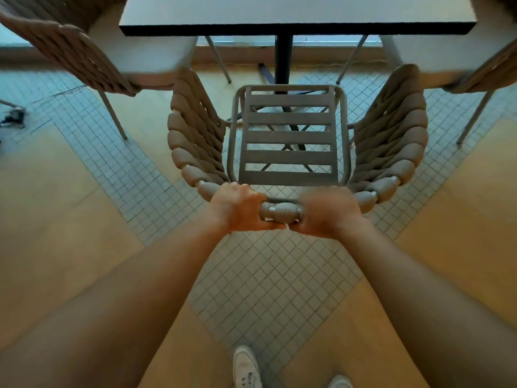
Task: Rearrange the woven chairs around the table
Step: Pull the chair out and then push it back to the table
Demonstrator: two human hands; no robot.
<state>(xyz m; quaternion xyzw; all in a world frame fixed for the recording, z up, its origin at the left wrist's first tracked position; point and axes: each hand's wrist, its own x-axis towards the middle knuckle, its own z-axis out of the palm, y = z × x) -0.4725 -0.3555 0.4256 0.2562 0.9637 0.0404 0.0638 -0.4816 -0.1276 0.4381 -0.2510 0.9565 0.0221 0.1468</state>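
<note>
A woven chair with a slatted seat and thick rope-wrapped sides stands right in front of me, facing the dark table. My left hand grips the top rail of its backrest. My right hand is on the same rail just to the right, blurred, fingers wrapped over it. A short wrapped stretch of rail shows between the two hands. The chair's front edge sits near the table's pedestal leg.
A second woven chair with a pale cushion stands at the table's left, a third at its right. The floor mixes small grey tiles and tan slabs. A dark cable bundle lies far left. My white shoes show below.
</note>
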